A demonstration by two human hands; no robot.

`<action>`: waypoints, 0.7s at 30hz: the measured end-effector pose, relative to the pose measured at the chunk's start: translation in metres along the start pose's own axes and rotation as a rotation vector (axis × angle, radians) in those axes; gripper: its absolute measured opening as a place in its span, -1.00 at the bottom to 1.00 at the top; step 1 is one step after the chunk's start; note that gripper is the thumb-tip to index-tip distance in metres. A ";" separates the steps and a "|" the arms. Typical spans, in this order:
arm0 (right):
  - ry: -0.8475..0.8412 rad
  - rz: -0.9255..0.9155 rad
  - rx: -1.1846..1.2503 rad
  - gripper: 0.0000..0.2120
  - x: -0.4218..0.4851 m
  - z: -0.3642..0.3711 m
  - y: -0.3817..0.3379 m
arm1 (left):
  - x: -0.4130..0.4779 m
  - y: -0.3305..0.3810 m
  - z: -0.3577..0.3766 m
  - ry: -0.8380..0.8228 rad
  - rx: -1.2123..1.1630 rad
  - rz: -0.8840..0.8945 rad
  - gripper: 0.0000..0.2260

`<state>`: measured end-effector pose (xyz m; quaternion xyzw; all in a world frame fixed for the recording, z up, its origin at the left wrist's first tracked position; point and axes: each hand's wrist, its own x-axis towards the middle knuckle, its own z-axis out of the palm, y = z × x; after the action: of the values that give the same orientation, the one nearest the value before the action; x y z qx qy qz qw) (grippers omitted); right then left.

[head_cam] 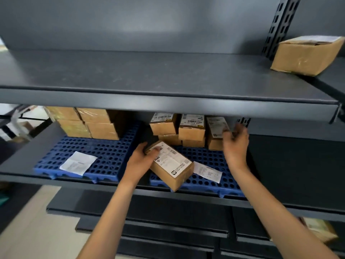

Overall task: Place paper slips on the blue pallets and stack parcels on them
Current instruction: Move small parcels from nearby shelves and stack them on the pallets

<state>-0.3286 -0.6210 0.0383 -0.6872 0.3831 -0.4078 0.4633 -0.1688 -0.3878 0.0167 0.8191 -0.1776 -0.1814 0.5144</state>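
Two blue pallets lie on the middle shelf, the left pallet [104, 156] and the right pallet [209, 182]. A white paper slip [78, 163] lies on the left pallet, and another slip [208, 171] on the right one. My left hand [141, 159] grips a labelled brown parcel [172, 167], tilted over the right pallet's front left. My right hand [236, 144] is at the right end of the parcel stack [192, 130] at the back, fingers spread against the rightmost parcel [215, 143]. More parcels [87, 122] are stacked at the back of the left pallet.
The dark upper shelf [168, 98] overhangs the pallets closely. A brown box [306, 55] sits on it at the far right, by a slotted upright [280, 25]. Lower shelves [149, 221] lie below, with a parcel [319, 228] at lower right. Pale floor shows at left.
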 end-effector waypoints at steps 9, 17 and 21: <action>-0.762 -0.215 -0.208 -0.12 -0.109 -0.001 -0.023 | -0.026 0.036 0.005 0.113 -0.206 0.052 -0.59; -0.470 -0.233 -0.065 -0.20 -0.084 -0.062 -0.042 | -0.055 0.100 0.027 0.123 -0.400 0.385 -0.89; -0.112 -0.197 -0.193 -0.31 -0.023 -0.068 -0.035 | -0.011 0.092 0.015 0.433 -0.473 0.386 -0.89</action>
<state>-0.3941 -0.6120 0.0828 -0.7845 0.3247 -0.3736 0.3737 -0.1955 -0.4314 0.0952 0.6484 -0.1692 0.0604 0.7398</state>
